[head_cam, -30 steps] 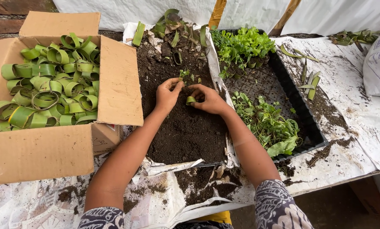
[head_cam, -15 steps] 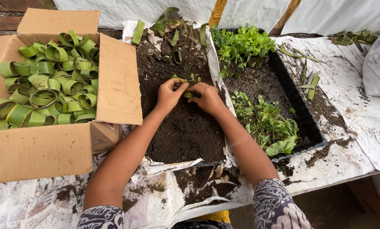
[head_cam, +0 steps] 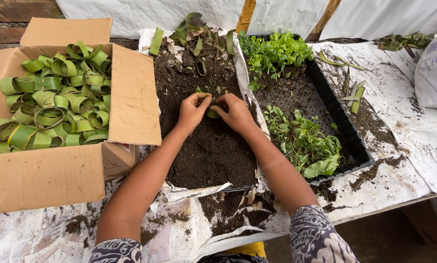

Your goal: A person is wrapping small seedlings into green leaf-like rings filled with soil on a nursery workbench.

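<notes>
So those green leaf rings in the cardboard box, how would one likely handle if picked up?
The leaf rings look like thin curled strips, so probably very light and easy to squash. Round and open-ended, one set on edge might roll. They lie heaped and interlocked in the cardboard box, so lifting one may drag neighbours along.

Two bare forearms, short sleeves (head_cam: 316, 238) in grey-and-white swirling print, a strip of yellow garment (head_cam: 245, 249) below

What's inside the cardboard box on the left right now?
The cardboard box holds a heap of green leaf strips rolled into rings, filling most of it. Nothing else shows among them. The box floor and any lower layers are covered by the rings, so cannot be seen.
</notes>
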